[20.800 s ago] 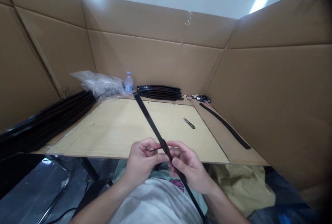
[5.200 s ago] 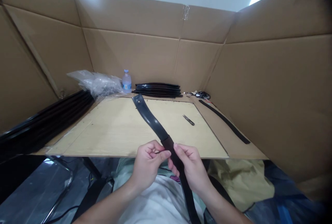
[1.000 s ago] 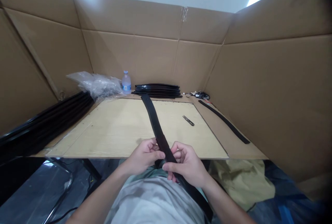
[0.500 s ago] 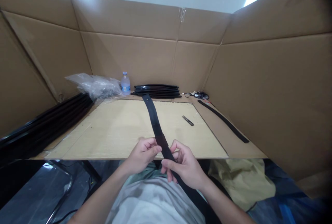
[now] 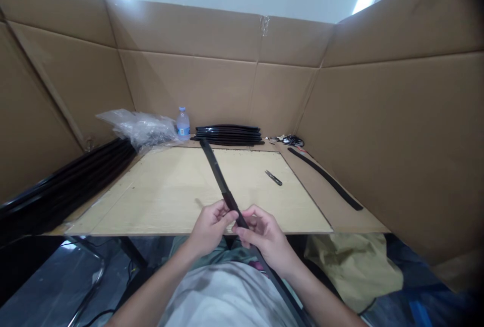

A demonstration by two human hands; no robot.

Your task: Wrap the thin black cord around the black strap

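While pinched at mid-length by both hands, black strip (image 5: 217,175) angled up and away over counter (image 5: 170,191), far tip near the rear stack, near end running down past the lap. Left hand (image 5: 207,226) closed on strip from the left, thumb and fingers on its edge; right hand (image 5: 264,236) gripping just below, fingers curled around it. Hands touching each other at near counter edge. Strip thin, flat, long, matte black, seen nearly edge-on, slightly flexible.

Pale wooden board on counter, smooth, rectangular, mostly bare between hands and back wall. One small pair of snips (image 5: 274,178) lying flat right of strip, well apart from it. One loose curved black strip (image 5: 325,178) on brown cardboard margin at right, near right wall. One stack of black strips (image 5: 230,135) at rear centre, count in stack not readable. One clear plastic water bottle (image 5: 183,123) upright, just left of stack. One crumpled clear plastic bag (image 5: 138,126) beside bottle. Long bundle of black strips (image 5: 68,180) along left edge, glossy, count unclear. Small tangle of dark bits (image 5: 291,140) at rear right corner, too small to tell. Corrugated cardboard walls (image 5: 397,130) closing three sides; near side only open.
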